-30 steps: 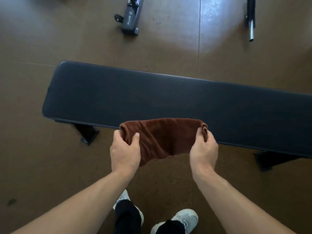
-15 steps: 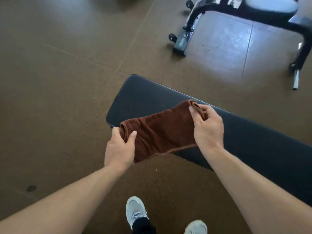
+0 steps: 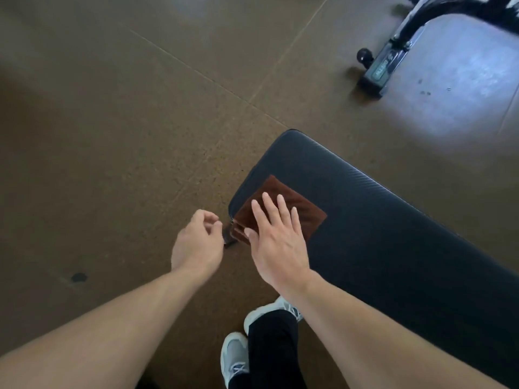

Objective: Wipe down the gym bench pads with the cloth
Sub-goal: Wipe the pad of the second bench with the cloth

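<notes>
Now cloth point(image 3: 283, 213) flat under right hand point(image 3: 276, 242), left hand point(image 3: 196, 242) loosely curled, empty

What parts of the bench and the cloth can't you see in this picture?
- Bench pad: its far end runs off the head view's right edge.
- Cloth: the middle is covered by the flat right hand.
- Bench leg: only a dark bit shows beside the left hand.

Bare pad point(image 3: 393, 234) rt of cloth point(image 3: 306, 214)
</notes>
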{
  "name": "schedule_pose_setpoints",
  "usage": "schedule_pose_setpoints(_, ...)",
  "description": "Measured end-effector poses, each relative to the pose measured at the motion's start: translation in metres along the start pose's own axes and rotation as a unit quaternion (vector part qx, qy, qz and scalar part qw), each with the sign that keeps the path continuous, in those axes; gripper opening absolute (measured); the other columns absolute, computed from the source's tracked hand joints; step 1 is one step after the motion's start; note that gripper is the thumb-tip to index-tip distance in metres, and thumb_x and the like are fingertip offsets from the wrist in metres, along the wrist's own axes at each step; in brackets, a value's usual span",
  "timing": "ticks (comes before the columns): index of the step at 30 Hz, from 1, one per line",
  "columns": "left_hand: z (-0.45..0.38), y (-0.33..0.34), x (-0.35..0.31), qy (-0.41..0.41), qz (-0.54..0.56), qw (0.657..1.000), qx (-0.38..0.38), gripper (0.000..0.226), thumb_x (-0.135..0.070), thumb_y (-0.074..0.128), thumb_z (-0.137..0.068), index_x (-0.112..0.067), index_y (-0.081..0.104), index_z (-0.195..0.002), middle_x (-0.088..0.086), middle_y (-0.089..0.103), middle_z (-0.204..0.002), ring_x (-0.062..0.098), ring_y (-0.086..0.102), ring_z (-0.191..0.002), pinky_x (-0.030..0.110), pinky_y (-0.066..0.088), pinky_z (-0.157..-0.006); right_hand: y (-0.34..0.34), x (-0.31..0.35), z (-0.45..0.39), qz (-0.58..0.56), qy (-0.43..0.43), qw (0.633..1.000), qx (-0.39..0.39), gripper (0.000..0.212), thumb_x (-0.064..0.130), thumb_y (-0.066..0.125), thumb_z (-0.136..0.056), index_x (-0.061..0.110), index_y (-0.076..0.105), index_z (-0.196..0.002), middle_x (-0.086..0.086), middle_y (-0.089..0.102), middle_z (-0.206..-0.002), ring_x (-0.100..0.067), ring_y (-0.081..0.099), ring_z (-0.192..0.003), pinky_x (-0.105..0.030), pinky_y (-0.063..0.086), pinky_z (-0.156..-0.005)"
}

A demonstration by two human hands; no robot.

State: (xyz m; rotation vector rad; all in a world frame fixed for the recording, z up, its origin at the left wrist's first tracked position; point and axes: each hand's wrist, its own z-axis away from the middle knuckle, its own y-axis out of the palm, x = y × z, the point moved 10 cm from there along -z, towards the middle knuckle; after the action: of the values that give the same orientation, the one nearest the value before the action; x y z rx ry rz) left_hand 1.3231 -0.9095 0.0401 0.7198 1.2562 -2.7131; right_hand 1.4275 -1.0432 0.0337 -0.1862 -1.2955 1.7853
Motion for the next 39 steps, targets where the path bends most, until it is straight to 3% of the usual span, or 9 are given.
schedule_pose_setpoints(3,-0.024,-0.012,-0.033,0.083,-0.027,0.996,-0.036,0.022,-0.037,0.045,-0.105,-0.026,0.055,-0.121,-0.007,0.060,-0.114,0.010,0.055,-0.101,0.023,0.039,-0.075,0.021,-0.007,-0.017,0.056,-0.046,0.997,-0.012,0.065,0.059,0.019,-0.109,0.032,0.006,-0.166,0.003,-0.003,-0.174,-0.026,-0.014,-0.159,-0.055,-0.002,-0.129)
schedule_pose_setpoints(8,-0.078,0.038,-0.083,0.070,0.028,0.993,0.096,0.059,-0.058,0.028,-0.104,-0.026,0.042,-0.151,-0.001,0.043,-0.154,0.017,0.038,-0.142,0.039,0.029,-0.118,-0.003,-0.034,-0.065,0.121,-0.169,0.977,-0.035,0.068,0.064,0.026,-0.106,0.034,0.013,-0.166,0.009,0.007,-0.174,-0.021,-0.006,-0.161,-0.055,0.004,-0.129)
schedule_pose_setpoints(12,-0.091,0.080,-0.102,-0.033,0.147,0.974,0.166,0.070,-0.073,0.018,-0.097,-0.036,0.043,-0.151,0.001,0.044,-0.156,0.022,0.036,-0.145,0.041,0.021,-0.121,-0.046,-0.066,-0.131,0.149,-0.116,0.980,-0.063,0.078,0.072,0.027,-0.100,0.034,0.011,-0.166,0.007,0.005,-0.174,-0.024,-0.008,-0.161,-0.059,0.001,-0.127)
schedule_pose_setpoints(16,-0.094,0.093,-0.102,-0.046,0.017,0.991,0.124,0.069,-0.071,0.009,-0.097,-0.042,0.029,-0.155,0.000,0.039,-0.159,0.026,0.029,-0.149,0.053,0.019,-0.121,-0.062,-0.072,-0.152,0.131,-0.076,0.986,-0.072,0.078,0.076,0.023,-0.097,0.039,0.015,-0.165,0.005,0.008,-0.174,-0.029,-0.007,-0.161,-0.062,-0.001,-0.126)
schedule_pose_setpoints(19,-0.089,0.094,-0.104,-0.054,-0.016,0.988,0.143,0.069,-0.069,0.010,-0.098,-0.039,0.013,-0.160,0.000,0.024,-0.166,0.024,0.014,-0.154,0.051,0.010,-0.124,-0.075,-0.082,-0.161,0.107,-0.035,0.991,-0.071,0.078,0.079,0.026,-0.096,0.042,0.015,-0.163,0.003,0.018,-0.172,-0.033,0.014,-0.158,-0.058,0.018,-0.124)
schedule_pose_setpoints(23,-0.089,0.099,-0.102,-0.057,-0.045,0.977,0.201,0.076,-0.070,0.025,-0.098,-0.034,0.000,-0.161,-0.003,0.005,-0.170,0.022,-0.001,-0.156,0.049,0.003,-0.125,-0.098,-0.129,-0.177,-0.004,0.101,0.994,-0.051,0.074,0.083,0.030,-0.093,0.046,0.027,-0.156,0.002,0.054,-0.146,-0.027,0.054,-0.131,-0.047,0.045,-0.101)
schedule_pose_setpoints(30,-0.092,0.111,-0.098,-0.047,-0.126,0.947,0.293,0.112,-0.056,0.067,-0.089,-0.030,-0.018,-0.157,0.002,-0.014,-0.169,0.030,-0.009,-0.156,0.053,0.002,-0.125,-0.105,-0.171,-0.126,-0.013,0.225,0.971,-0.082,0.062,0.077,0.030,-0.098,0.041,0.046,-0.145,0.006,0.062,-0.136,-0.025,0.059,-0.122,-0.040,0.042,-0.094)
schedule_pose_setpoints(36,-0.092,0.118,-0.096,-0.029,-0.168,0.934,0.314,0.142,-0.044,0.087,-0.074,-0.028,-0.031,-0.152,0.006,-0.026,-0.166,0.032,-0.014,-0.155,0.054,0.003,-0.124,-0.108,-0.130,-0.168,-0.017,0.273,0.947,-0.166,0.044,0.067,0.029,-0.102,0.033,0.057,-0.099,0.002,0.069,-0.111,-0.028,0.063,-0.108,-0.044,0.040,-0.095)
schedule_pose_setpoints(39,-0.093,0.118,-0.094,-0.027,-0.169,0.936,0.309,0.143,-0.043,0.087,-0.074,-0.028,-0.032,-0.152,0.005,-0.025,-0.166,0.031,-0.012,-0.155,0.054,0.004,-0.125,-0.108,-0.111,-0.187,0.007,0.229,0.960,-0.159,0.047,0.068,0.033,-0.100,0.034,0.063,-0.110,0.004,0.069,-0.115,-0.025,0.064,-0.108,-0.043,0.041,-0.093)
